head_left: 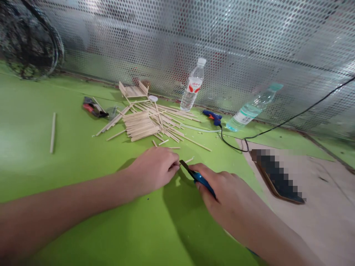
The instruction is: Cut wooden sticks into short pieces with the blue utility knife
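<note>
Stick piece point(177, 167), thin & short, is lying pinched under the fingertips of the left hand point(154, 168), low on the green surface point(83, 177). Left hand is curling narrow around it, knuckles up. Right hand point(222, 192) is closing tight on a blue-handled cutter point(198, 177), w/ the dark blade tip pointing at the stick end, just beside the left fingertips; can't tell if blade & stick are touching. Another small offcut point(190, 160) is lying just past the blade.

Farther back, a pile of sticks point(149, 123) is spreading across the surface, w/ a small stick-built frame point(133, 90) behind it. Red-handled pliers point(93, 107) are sitting left of the pile, a lone dowel point(52, 132) well apart at far left. Two water bottles point(192, 87) point(252, 108) are standing near the mesh wall point(222, 37), a blue glue gun point(212, 116) between them w/ its black cord point(291, 119) trailing right.
</note>
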Demonstrator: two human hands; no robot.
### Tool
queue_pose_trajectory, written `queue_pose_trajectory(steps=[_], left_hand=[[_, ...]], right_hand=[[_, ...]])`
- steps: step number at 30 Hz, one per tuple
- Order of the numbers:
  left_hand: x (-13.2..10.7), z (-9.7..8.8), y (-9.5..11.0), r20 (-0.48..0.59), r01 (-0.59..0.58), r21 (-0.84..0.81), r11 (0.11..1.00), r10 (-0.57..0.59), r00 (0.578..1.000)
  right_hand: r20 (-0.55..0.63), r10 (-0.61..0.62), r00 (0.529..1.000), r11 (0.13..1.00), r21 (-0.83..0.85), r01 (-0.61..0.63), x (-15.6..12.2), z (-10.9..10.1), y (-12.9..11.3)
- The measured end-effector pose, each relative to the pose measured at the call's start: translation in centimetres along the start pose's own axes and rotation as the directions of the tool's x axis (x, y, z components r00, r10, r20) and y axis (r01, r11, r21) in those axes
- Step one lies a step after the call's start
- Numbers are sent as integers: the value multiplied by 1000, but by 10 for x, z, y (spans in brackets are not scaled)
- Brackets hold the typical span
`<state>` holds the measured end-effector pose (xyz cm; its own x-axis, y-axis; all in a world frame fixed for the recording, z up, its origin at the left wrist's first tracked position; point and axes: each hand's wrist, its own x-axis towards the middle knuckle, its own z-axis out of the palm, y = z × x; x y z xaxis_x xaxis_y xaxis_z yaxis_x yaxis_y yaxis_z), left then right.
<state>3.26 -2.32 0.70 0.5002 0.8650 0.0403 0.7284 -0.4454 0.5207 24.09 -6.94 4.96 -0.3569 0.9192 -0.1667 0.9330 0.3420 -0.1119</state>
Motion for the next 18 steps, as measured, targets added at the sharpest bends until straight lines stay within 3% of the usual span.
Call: queue_pose_trajectory(steps=[18], left_hand=[[0, 0, 0, -3, -11, 25, 1000, 11, 1000]], right_hand=[[0, -7, 1000, 1000, 22, 7, 0, -2, 0]])
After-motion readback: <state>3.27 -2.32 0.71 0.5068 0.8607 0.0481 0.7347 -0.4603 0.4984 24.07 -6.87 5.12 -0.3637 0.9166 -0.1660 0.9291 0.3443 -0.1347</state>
